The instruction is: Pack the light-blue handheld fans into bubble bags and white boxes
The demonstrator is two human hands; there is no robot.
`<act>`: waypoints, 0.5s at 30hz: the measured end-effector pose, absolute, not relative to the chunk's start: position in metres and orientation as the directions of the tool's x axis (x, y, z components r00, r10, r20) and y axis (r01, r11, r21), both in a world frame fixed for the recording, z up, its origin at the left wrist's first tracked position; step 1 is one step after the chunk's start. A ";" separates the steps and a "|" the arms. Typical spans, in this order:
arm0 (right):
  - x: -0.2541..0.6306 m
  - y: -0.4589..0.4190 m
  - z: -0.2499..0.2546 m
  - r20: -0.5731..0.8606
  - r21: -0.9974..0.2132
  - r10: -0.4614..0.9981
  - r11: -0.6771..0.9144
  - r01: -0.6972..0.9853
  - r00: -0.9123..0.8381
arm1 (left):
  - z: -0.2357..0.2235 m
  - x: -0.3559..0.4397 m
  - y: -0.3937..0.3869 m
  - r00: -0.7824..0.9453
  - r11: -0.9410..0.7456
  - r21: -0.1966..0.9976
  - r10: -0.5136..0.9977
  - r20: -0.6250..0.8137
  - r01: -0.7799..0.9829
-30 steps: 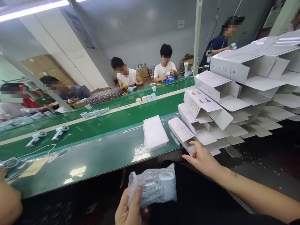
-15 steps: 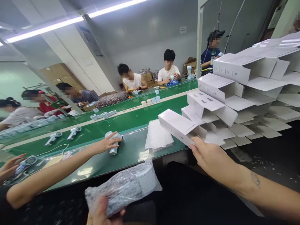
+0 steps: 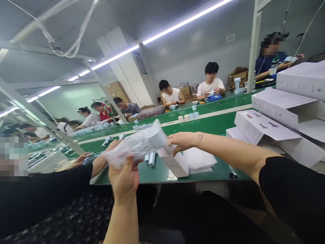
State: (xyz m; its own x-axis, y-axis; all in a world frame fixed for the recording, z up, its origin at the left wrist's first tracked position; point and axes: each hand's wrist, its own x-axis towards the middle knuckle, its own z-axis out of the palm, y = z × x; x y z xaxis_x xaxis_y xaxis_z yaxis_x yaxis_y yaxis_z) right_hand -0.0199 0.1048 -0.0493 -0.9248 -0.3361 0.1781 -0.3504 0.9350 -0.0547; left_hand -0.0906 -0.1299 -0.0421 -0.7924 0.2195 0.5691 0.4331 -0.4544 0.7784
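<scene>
My left hand (image 3: 125, 174) is wrapped round a bubble-wrapped package (image 3: 138, 144), raised in front of me and tilted up to the right. Something pale shows faintly through the wrap. Close to its right end, my right hand (image 3: 183, 140) grips the upper part of a white carton (image 3: 175, 162). The carton leans at the near edge of the green bench (image 3: 152, 176). Flat bubble-wrap bags (image 3: 199, 160) lie just to its right, below my right forearm. Behind the package, pale blue cylindrical parts (image 3: 151, 159) rest on the bench.
Stacked white cartons with loose flaps (image 3: 264, 125) rise at the right. From the left, a co-worker's black-sleeved arm (image 3: 63, 183) reaches over the bench. A green conveyor (image 3: 210, 125) runs across, carrying small cups (image 3: 191, 116). Several people sit along its far side.
The wrapped package has risen in my left hand. My right hand has brought the carton from beside the stack leftward to the bench edge. The view has swung left.
</scene>
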 end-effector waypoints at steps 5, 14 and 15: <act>-0.039 0.112 -0.077 0.310 -0.265 -0.258 0.901 -0.344 -0.915 | -0.042 -0.135 -0.116 -0.820 -0.199 0.894 0.357 0.448 0.402; -0.072 0.098 -0.119 0.464 -0.589 -0.137 0.690 -0.421 -0.875 | 0.034 -0.132 -0.125 -0.502 0.458 0.238 0.848 0.173 0.856; -0.074 0.096 -0.123 0.463 -0.624 -0.136 0.652 -0.431 -0.876 | 0.044 -0.129 -0.119 -0.476 0.461 0.150 0.874 0.093 0.875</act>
